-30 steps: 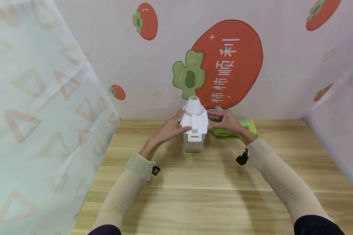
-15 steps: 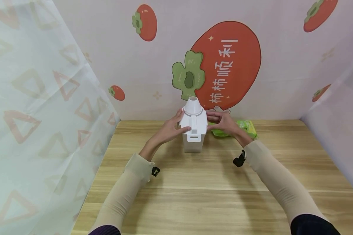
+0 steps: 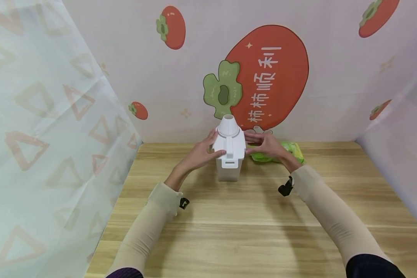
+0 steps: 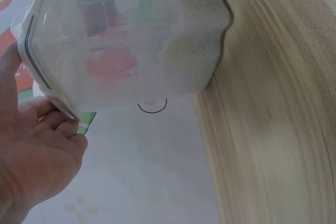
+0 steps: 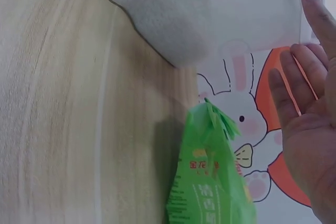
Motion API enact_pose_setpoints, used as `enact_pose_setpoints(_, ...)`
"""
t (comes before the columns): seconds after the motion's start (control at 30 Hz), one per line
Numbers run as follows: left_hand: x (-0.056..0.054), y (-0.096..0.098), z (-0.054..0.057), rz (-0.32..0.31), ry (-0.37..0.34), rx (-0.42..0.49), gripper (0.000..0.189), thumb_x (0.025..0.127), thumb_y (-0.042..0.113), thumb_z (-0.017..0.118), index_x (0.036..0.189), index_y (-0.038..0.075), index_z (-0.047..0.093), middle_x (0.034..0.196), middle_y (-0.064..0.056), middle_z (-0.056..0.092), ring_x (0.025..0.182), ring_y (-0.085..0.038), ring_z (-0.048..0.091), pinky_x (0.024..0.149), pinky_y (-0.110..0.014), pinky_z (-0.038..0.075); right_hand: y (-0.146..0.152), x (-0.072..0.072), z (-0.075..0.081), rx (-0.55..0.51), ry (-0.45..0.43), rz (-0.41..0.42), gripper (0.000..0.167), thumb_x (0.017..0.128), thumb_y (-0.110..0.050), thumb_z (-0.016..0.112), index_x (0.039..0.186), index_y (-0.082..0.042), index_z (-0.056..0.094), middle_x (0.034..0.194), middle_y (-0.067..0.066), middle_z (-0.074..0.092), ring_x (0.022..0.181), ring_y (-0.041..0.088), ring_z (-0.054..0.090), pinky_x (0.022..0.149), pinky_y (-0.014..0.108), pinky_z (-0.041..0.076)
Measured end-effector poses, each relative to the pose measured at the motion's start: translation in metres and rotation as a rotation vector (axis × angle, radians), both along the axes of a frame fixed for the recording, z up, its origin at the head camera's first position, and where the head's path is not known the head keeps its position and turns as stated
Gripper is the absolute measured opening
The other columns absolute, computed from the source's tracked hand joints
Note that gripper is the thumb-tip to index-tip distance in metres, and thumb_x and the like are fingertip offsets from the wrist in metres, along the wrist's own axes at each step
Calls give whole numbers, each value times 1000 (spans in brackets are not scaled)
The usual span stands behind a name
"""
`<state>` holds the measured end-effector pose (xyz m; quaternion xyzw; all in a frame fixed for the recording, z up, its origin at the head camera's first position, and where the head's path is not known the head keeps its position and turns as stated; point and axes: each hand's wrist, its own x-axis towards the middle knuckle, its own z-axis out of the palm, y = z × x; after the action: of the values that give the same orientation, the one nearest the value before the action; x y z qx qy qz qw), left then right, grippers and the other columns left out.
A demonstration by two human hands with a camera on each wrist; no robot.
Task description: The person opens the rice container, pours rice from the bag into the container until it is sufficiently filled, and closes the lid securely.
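Observation:
A translucent storage container (image 3: 228, 171) with pale grains in its lower part stands upright on the wooden table. Its white lid (image 3: 230, 148) carries a cone-shaped spout (image 3: 228, 124). My left hand (image 3: 202, 151) holds the lid's left side, thumb across the top; in the left wrist view its fingers (image 4: 67, 129) curl at the rim. On the opposite side my right hand (image 3: 265, 145) holds the lid's edge between thumb and fingers. The right wrist view has that thumb (image 5: 316, 11) against the lid, with the other fingers bent lightly beside it.
A green plastic package (image 5: 210, 177) lies behind my right hand, close to the container. The wooden table (image 3: 229, 231) meets a printed backdrop (image 3: 173, 85) at its far edge. Printed sheets also hang along both sides.
The container and both hands stay in place. The right wrist and forearm shift very slightly, and the head view moves a little.

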<state>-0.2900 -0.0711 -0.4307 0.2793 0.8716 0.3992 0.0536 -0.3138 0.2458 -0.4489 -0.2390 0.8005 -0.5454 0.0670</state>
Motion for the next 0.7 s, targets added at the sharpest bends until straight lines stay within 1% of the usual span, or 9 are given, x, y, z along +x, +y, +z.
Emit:
enact_pose_setpoints(0.17, 0, -1, -1, 0, -1, 8, 98, 99, 55, 69, 169, 10, 18, 178, -10, 8, 163, -22, 11, 132, -47, 18, 1, 0, 2, 12, 1, 5, 71, 87, -4, 86, 151, 0, 56, 146, 20, 62, 136, 32, 61, 99, 31, 58)
enact_pose_setpoints(0.33, 1, 0, 0, -1, -1, 0, 97, 99, 54, 69, 169, 10, 18, 178, -8, 7, 163, -23, 11, 132, -46, 18, 2, -1, 4, 27, 25, 31, 66, 88, -1, 84, 148, 4, 57, 144, 24, 62, 132, 38, 62, 102, 42, 57)
enact_pose_setpoints(0.4, 1, 0, 0, -4, -2, -1, 97, 99, 54, 69, 169, 11, 17, 178, -8, 7, 163, -24, 11, 131, -47, 18, 2, -1, 4, 26, 34, 38, 65, 88, 2, 83, 147, 5, 57, 142, 25, 62, 130, 40, 63, 101, 42, 57)
enact_pose_setpoints(0.53, 0, 1, 1, -7, -1, 17, 98, 99, 55, 69, 169, 10, 17, 178, -10, 7, 163, -24, 11, 131, -48, 19, 1, -2, 3, -5, 54, 45, 64, 86, 7, 82, 145, 6, 57, 141, 27, 62, 129, 46, 61, 98, 36, 59)
enact_pose_setpoints(0.6, 0, 1, 2, -5, -3, 26, 98, 99, 55, 69, 169, 10, 17, 178, -9, 7, 163, -23, 11, 132, -47, 19, 0, -2, 1, -17, 55, 46, 63, 88, 6, 82, 145, 6, 57, 141, 27, 61, 130, 47, 60, 97, 33, 59)
enact_pose_setpoints(0.7, 2, 0, 1, -1, -13, 31, 99, 98, 54, 70, 169, 10, 17, 178, -9, 7, 163, -23, 11, 132, -47, 19, -3, 0, -5, -28, 11, 25, 63, 90, 0, 82, 147, 3, 56, 145, 24, 59, 132, 43, 61, 96, 27, 59)
